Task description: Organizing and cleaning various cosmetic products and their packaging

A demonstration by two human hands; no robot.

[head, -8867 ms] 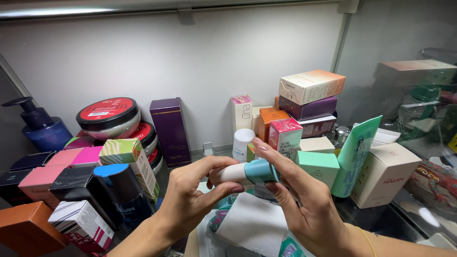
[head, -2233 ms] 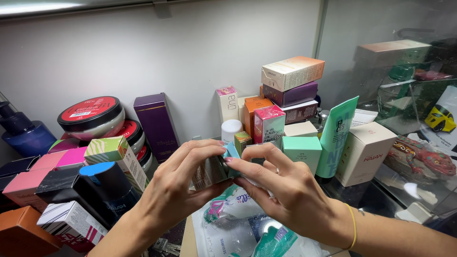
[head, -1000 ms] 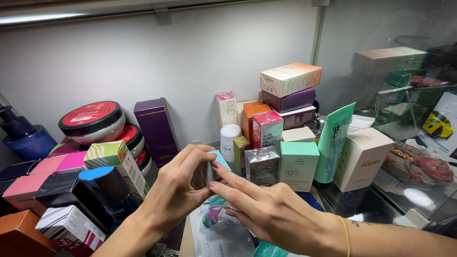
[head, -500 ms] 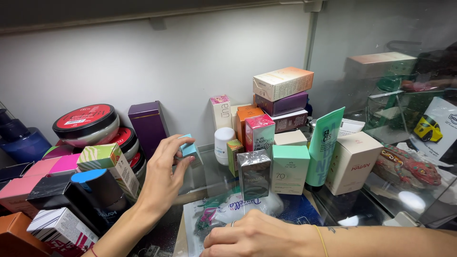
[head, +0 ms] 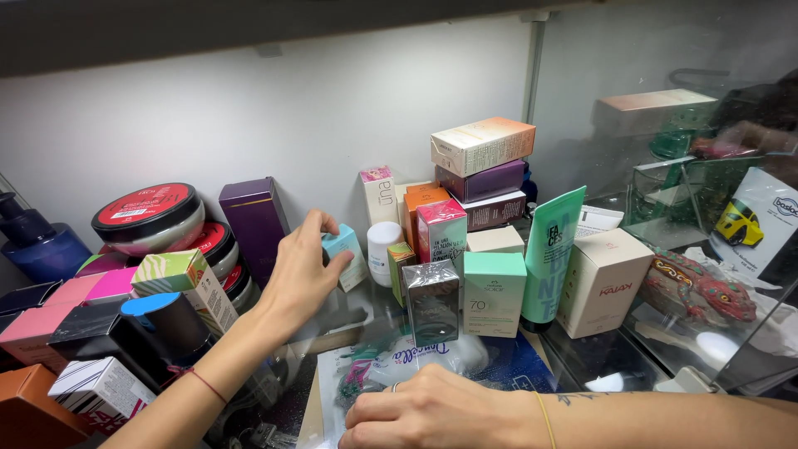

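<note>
Box (head: 345, 254) now further back, left hand (head: 303, 274).

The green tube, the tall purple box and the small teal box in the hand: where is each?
Green tube (head: 552, 249), head view, middle of its front.
Tall purple box (head: 252, 220), head view, front face.
Small teal box (head: 342, 247), head view, upper face above the left hand (head: 301, 278).

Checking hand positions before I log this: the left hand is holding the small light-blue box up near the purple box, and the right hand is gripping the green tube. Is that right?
Not quite. The left hand does hold the small light-blue box beside the purple box, but the right hand is not on the green tube. In the head view it rests low on the plastic packet, apart from the tube.
</note>
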